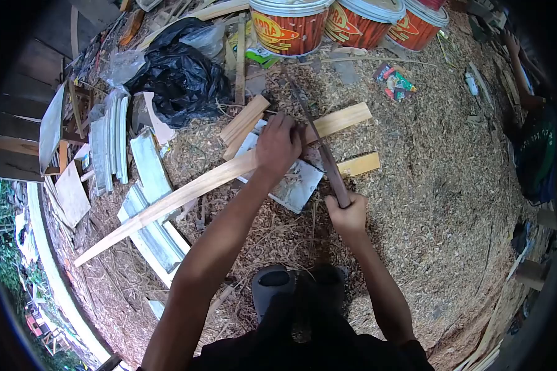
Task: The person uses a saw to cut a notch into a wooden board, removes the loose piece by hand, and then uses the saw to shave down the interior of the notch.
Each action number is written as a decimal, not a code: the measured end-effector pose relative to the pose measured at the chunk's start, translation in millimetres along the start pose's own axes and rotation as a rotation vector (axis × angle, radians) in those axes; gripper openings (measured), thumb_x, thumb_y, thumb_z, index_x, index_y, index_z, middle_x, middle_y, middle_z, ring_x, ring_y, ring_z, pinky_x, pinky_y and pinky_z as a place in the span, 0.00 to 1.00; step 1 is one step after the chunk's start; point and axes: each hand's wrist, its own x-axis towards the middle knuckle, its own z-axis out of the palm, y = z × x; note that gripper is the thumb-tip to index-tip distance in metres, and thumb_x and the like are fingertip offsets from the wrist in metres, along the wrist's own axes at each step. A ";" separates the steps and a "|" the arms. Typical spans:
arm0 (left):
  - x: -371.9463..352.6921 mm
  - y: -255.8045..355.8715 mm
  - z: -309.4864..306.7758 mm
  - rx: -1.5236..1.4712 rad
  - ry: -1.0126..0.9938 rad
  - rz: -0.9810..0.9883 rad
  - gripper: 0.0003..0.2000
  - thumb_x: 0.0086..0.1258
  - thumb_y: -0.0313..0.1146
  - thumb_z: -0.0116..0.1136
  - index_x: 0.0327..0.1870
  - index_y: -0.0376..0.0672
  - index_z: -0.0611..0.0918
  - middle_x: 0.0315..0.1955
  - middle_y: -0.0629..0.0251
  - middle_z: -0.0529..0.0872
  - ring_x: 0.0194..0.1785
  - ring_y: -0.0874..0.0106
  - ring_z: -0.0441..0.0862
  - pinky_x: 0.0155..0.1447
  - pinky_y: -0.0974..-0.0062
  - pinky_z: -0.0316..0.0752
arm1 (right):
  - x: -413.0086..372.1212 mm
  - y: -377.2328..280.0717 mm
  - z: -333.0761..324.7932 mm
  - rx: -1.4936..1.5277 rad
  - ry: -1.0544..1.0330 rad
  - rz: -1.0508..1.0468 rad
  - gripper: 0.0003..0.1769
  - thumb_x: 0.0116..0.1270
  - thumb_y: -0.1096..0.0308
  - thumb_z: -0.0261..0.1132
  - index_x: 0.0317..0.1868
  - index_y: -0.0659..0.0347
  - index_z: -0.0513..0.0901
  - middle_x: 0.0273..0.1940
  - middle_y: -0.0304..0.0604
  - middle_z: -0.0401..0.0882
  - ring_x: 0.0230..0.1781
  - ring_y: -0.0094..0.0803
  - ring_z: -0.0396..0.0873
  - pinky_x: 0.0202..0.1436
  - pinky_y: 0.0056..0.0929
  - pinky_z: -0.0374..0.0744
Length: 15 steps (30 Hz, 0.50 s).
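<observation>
My left hand [278, 143] presses down on a long, light wooden strip [192, 187], fingers curled over it. The strip runs from the lower left to the upper right and crosses a worn white board [298, 185] on the ground. In my right hand [348, 216] is a dark, narrow hand saw [330, 162], seen almost edge-on. Its blade lies across the strip just right of my left fingers and points away from me. A short yellowish wood piece [359, 164] lies right of the saw, and short wooden offcuts [244, 125] lie left of my left hand.
Wood shavings [439, 216] cover the ground. Red-brown buckets [289, 31] stand at the back. A black plastic bag [179, 80] and pale moulded panels [151, 229] lie on the left. A colourful packet [395, 82] is at the back right. A person's dark clothing [538, 154] shows at the right edge.
</observation>
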 end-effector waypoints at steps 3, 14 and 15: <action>-0.5 0.3 1.9 0.046 0.002 -0.021 0.05 0.61 0.29 0.55 0.32 0.38 0.74 0.35 0.57 0.75 0.45 0.57 0.74 0.47 0.59 0.72 | -6.6 -3.3 -11.0 -0.039 -0.053 0.083 0.17 0.56 0.70 0.65 0.16 0.66 0.69 0.12 0.35 0.63 0.17 0.16 0.61 0.20 0.27 0.64; -31.8 13.1 -13.8 -0.051 -0.195 0.295 0.18 0.56 0.34 0.62 0.44 0.34 0.73 0.43 0.50 0.72 0.49 0.55 0.69 0.53 0.59 0.64 | -58.5 22.4 -34.9 0.043 0.067 0.054 0.15 0.55 0.71 0.63 0.16 0.68 0.69 0.12 0.35 0.63 0.14 0.17 0.61 0.19 0.27 0.63; -33.8 18.2 -12.8 0.010 -0.169 0.308 0.18 0.56 0.35 0.62 0.43 0.35 0.73 0.44 0.51 0.73 0.50 0.56 0.69 0.53 0.59 0.63 | -58.5 20.1 -34.5 0.041 0.071 0.052 0.15 0.55 0.71 0.63 0.16 0.68 0.69 0.12 0.35 0.63 0.14 0.17 0.61 0.19 0.27 0.63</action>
